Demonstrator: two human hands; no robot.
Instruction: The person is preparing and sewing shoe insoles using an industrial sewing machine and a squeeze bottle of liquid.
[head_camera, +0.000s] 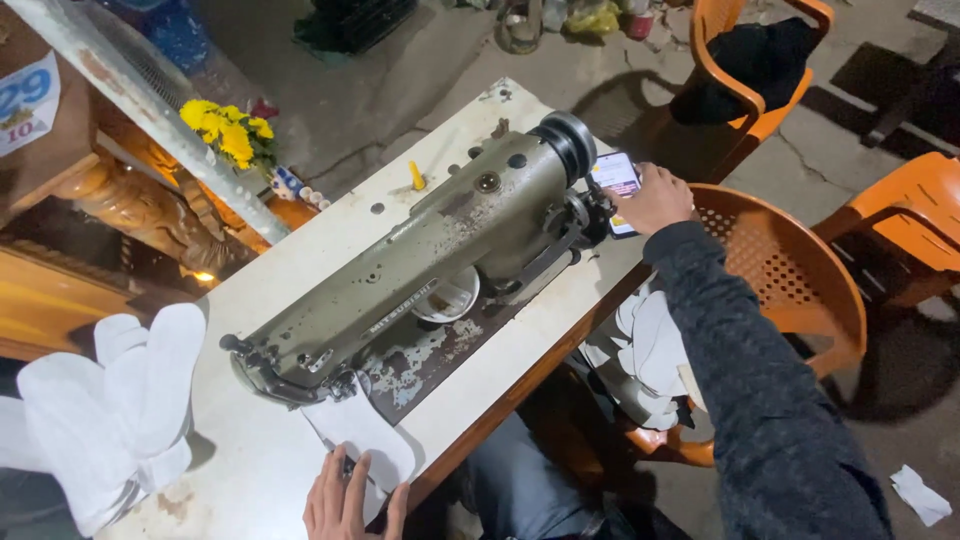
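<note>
The left hand (352, 497) lies flat, fingers spread, pressing a white fabric piece (362, 436) onto the tabletop (250, 470); the piece's far end sits under the presser foot of the olive-green sewing machine (420, 265) just beyond that hand. The right hand (655, 200) reaches away to the machine's handwheel end and grips a lit phone (617, 186). A stack of white cut pieces (120, 410) rests well to the left of the left hand, and more white pieces (650, 360) hang below the right forearm. Judging by this, the piece is positioned but no stitching is under way while the phone occupies one hand.
</note>
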